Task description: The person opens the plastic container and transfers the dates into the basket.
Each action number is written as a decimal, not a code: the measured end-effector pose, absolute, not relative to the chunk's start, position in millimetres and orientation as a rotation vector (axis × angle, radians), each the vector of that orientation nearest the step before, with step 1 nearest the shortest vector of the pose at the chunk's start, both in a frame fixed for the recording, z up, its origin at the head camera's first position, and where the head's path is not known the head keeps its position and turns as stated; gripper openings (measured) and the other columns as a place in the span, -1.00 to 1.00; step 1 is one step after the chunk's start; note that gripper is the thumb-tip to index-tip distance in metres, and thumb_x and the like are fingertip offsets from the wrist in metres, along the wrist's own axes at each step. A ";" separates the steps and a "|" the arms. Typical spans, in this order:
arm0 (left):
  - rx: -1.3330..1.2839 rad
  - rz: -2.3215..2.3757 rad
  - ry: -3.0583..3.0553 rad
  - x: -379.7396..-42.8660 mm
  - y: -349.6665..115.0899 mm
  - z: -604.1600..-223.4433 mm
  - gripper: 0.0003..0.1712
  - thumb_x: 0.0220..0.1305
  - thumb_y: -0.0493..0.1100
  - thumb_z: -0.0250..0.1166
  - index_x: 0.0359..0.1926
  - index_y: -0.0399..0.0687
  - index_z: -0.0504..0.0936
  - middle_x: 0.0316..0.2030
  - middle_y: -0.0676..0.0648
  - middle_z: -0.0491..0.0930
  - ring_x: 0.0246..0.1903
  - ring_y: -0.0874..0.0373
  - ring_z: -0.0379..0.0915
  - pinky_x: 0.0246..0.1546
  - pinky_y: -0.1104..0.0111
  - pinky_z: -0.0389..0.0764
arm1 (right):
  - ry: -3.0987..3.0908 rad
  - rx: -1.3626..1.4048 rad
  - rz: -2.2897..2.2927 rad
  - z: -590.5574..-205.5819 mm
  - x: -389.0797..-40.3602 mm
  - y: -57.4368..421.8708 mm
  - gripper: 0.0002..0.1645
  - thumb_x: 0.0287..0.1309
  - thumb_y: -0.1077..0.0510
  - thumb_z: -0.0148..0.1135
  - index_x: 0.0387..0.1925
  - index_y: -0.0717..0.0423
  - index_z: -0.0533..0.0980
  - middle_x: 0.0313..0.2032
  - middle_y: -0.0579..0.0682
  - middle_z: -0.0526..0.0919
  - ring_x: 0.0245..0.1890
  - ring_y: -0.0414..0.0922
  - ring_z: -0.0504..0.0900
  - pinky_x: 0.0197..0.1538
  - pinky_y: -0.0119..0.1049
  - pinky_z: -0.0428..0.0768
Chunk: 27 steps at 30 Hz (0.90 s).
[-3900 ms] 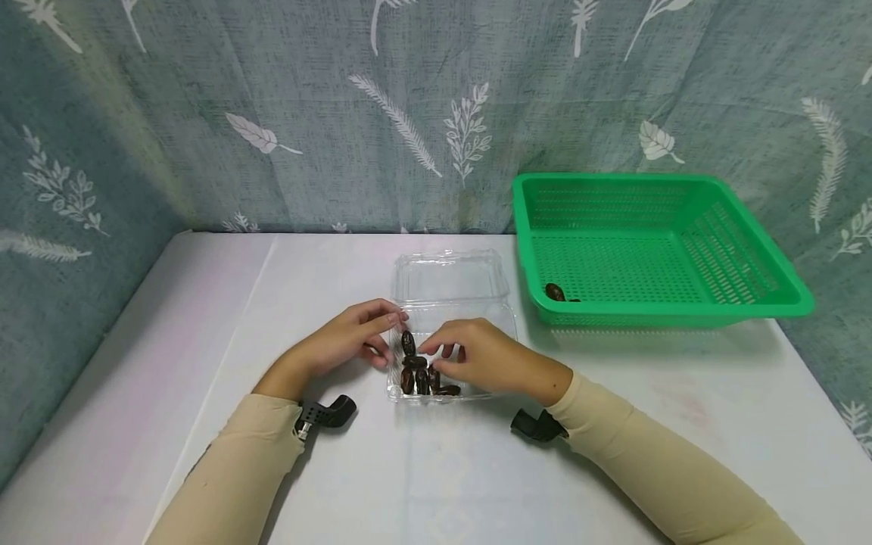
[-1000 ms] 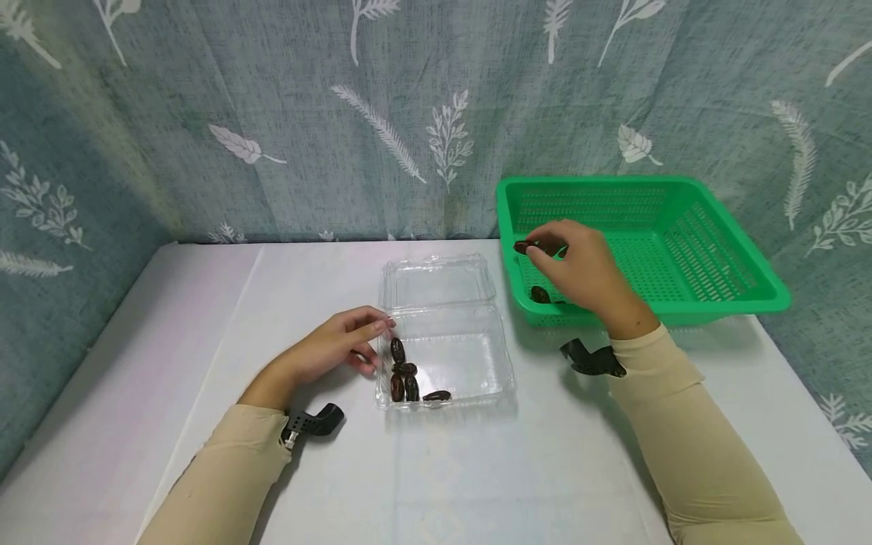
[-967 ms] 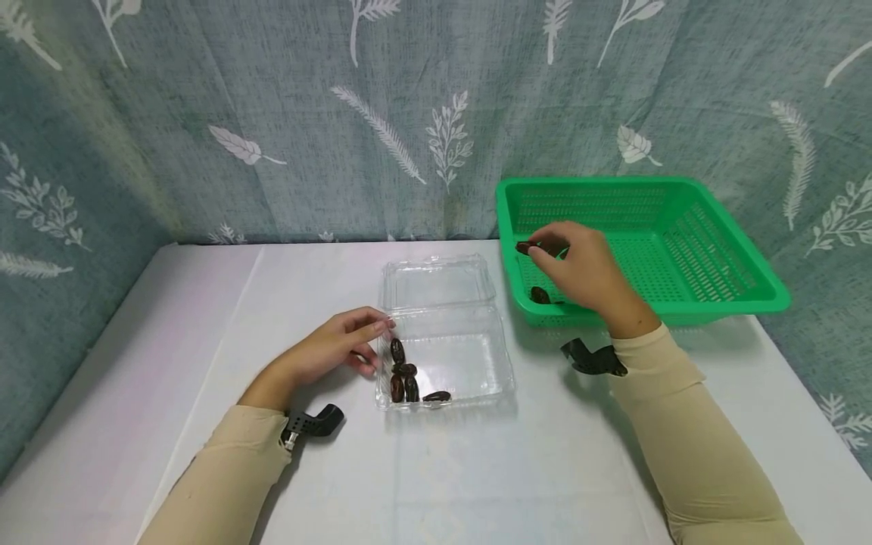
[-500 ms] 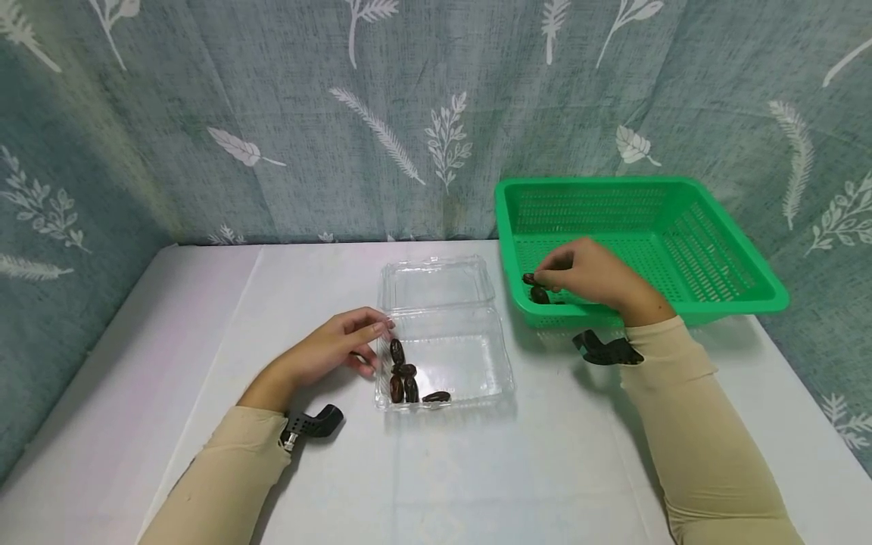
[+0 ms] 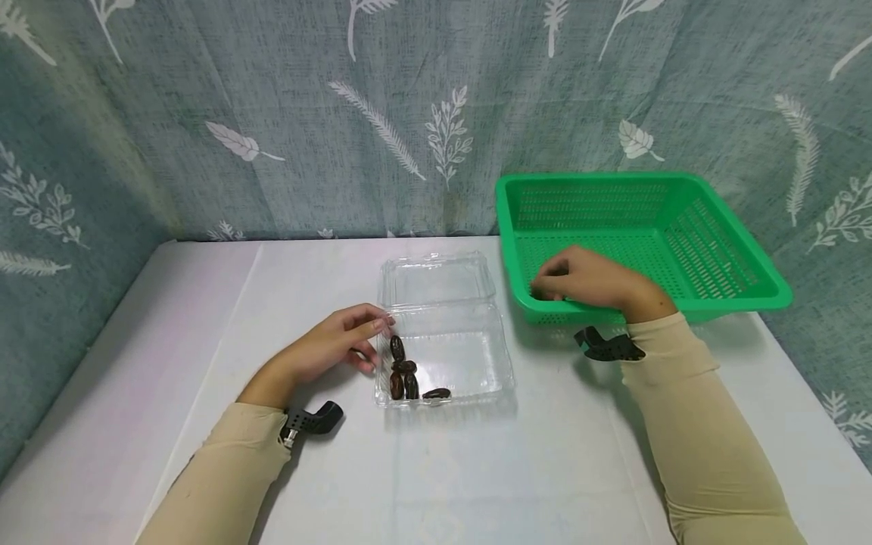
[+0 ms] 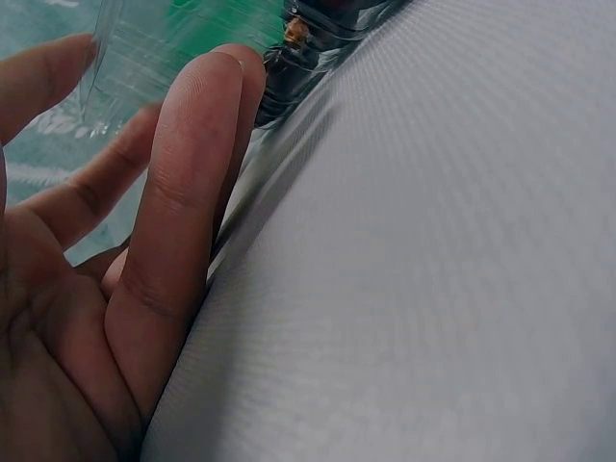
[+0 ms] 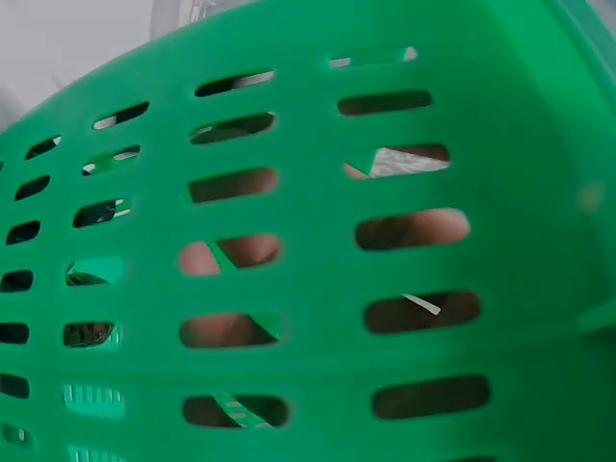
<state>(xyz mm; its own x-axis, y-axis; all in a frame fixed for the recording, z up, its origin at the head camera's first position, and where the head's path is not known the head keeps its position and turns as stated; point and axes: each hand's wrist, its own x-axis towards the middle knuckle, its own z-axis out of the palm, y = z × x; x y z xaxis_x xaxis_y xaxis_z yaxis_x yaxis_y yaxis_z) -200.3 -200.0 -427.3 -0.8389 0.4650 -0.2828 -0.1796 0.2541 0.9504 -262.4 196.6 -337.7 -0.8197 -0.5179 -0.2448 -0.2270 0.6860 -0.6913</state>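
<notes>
My left hand [image 5: 341, 339] is at the left wall of an open clear plastic clamshell box [image 5: 470, 356], thumb and index finger pinching its rim near the hinge. Several dark brown dates [image 5: 397, 384] lie along the left side and front of that box. In the left wrist view a fingertip meets the clear plastic [image 6: 125, 48], with a dark date [image 6: 332, 19] behind it. My right hand [image 5: 586, 276] reaches down into the near left corner of a green slotted basket [image 5: 722, 305]. Its curled fingertips are hidden, and I cannot tell whether they hold a date.
The box lid [image 5: 436, 278] lies folded back behind its base. The basket wall [image 7: 318, 289] stands between the right wrist camera and the hand. A patterned curtain [image 5: 293, 189] borders the white table [image 5: 436, 469] at the back.
My right hand moved from the box to the basket, then lowered a date into the near left corner; that date is now hidden. The box holds fewer dates. The left hand stays.
</notes>
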 end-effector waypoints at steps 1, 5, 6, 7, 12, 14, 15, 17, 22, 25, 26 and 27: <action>0.260 1.628 2.014 -200.2 -200.3 -427.4 -0.48 0.53 0.05 0.09 0.28 -0.20 0.40 0.15 -0.20 0.43 -0.36 0.12 0.65 -0.31 0.27 0.76 | 2.482 -0.569 -0.939 -337.5 -262.7 196.1 -0.65 0.41 0.02 0.12 -0.43 0.14 0.60 -0.51 -0.01 0.53 -0.56 -0.19 0.29 -0.31 -0.26 0.41; 0.254 1.621 2.008 -199.1 -201.0 -428.3 -0.49 0.54 0.03 0.08 0.29 -0.22 0.39 0.15 -0.19 0.43 -0.36 0.13 0.65 -0.30 0.28 0.76 | 2.561 -0.521 -0.980 -334.1 -260.7 192.9 -0.63 0.43 0.00 0.09 -0.22 0.19 0.66 -0.42 0.05 0.62 -0.43 -0.12 0.48 -0.29 -0.27 0.46; 0.254 1.619 2.006 -198.8 -201.0 -428.3 -0.49 0.54 0.03 0.08 0.29 -0.23 0.39 0.14 -0.20 0.43 -0.36 0.13 0.65 -0.30 0.28 0.76 | 2.591 -0.512 -1.014 -332.5 -259.1 191.6 -0.63 0.44 0.00 0.09 -0.15 0.20 0.66 -0.38 0.06 0.65 -0.36 -0.08 0.54 -0.26 -0.27 0.49; 0.255 1.617 2.006 -198.6 -200.8 -428.0 -0.50 0.54 0.03 0.08 0.28 -0.22 0.39 0.14 -0.20 0.43 -0.36 0.13 0.65 -0.30 0.27 0.76 | 2.626 -0.504 -1.052 -331.1 -257.4 190.2 -0.63 0.44 0.00 0.08 -0.10 0.20 0.66 -0.34 0.07 0.66 -0.32 -0.04 0.58 -0.24 -0.26 0.52; 0.264 1.618 2.022 -199.1 -199.9 -426.0 -0.50 0.53 0.05 0.09 0.27 -0.20 0.41 0.14 -0.20 0.43 -0.36 0.12 0.65 -0.30 0.27 0.76 | 2.822 -0.574 -1.215 -322.7 -243.5 175.2 -0.69 0.43 0.03 0.14 -0.09 0.15 0.67 -0.22 0.07 0.70 -0.27 -0.02 0.59 -0.27 -0.24 0.55; 0.265 1.619 2.025 -199.5 -200.0 -426.0 -0.49 0.53 0.05 0.09 0.27 -0.21 0.41 0.14 -0.21 0.43 -0.36 0.12 0.65 -0.30 0.27 0.76 | 2.859 -0.648 -1.228 -320.8 -237.2 166.9 -0.74 0.41 0.05 0.18 -0.10 0.12 0.68 -0.24 0.05 0.70 -0.37 -0.07 0.57 -0.36 -0.26 0.54; 0.263 1.620 2.021 -199.5 -200.2 -426.3 -0.50 0.53 0.04 0.08 0.27 -0.22 0.40 0.14 -0.22 0.43 -0.36 0.12 0.65 -0.30 0.27 0.76 | 2.861 -0.689 -1.229 -320.4 -234.0 162.9 -0.76 0.39 0.07 0.19 -0.10 0.10 0.68 -0.25 0.04 0.70 -0.41 -0.09 0.56 -0.40 -0.27 0.53; 0.263 1.618 2.015 -199.2 -200.7 -427.3 -0.50 0.54 0.02 0.08 0.27 -0.23 0.40 0.14 -0.22 0.43 -0.36 0.12 0.65 -0.30 0.26 0.76 | 2.847 -0.771 -1.243 -320.7 -228.1 155.0 -0.80 0.36 0.12 0.23 -0.12 0.10 0.69 -0.28 0.02 0.71 -0.47 -0.12 0.55 -0.44 -0.32 0.53; 0.268 1.622 2.014 -199.6 -200.3 -427.7 -0.50 0.53 0.04 0.08 0.27 -0.21 0.41 0.14 -0.21 0.43 -0.36 0.11 0.65 -0.30 0.26 0.76 | 2.762 -0.885 -1.355 -323.1 -215.9 139.4 -0.87 0.27 0.22 0.30 -0.17 0.06 0.70 -0.33 -0.04 0.72 -0.45 -0.17 0.58 -0.37 -0.40 0.58; 0.268 1.620 2.020 -200.7 -199.4 -425.6 -0.50 0.53 0.05 0.09 0.27 -0.21 0.41 0.14 -0.22 0.43 -0.36 0.12 0.65 -0.30 0.26 0.76 | 2.667 -0.963 -1.427 -325.4 -210.0 131.2 -0.87 0.25 0.24 0.32 -0.18 0.05 0.70 -0.30 -0.06 0.72 -0.37 -0.18 0.60 -0.32 -0.38 0.59; 0.266 1.618 2.022 -200.7 -199.3 -424.8 -0.50 0.53 0.05 0.09 0.27 -0.21 0.40 0.14 -0.22 0.43 -0.36 0.12 0.65 -0.30 0.25 0.76 | 2.628 -0.996 -1.444 -327.2 -208.3 127.9 -0.87 0.25 0.24 0.32 -0.19 0.05 0.71 -0.30 -0.07 0.72 -0.36 -0.19 0.60 -0.32 -0.38 0.60; 0.265 1.618 2.020 -200.7 -199.2 -424.5 -0.50 0.53 0.04 0.09 0.27 -0.21 0.40 0.14 -0.22 0.43 -0.37 0.12 0.65 -0.30 0.25 0.76 | 2.589 -1.032 -1.452 -329.6 -206.8 124.4 -0.87 0.24 0.24 0.32 -0.19 0.05 0.71 -0.29 -0.05 0.73 -0.34 -0.19 0.60 -0.31 -0.38 0.60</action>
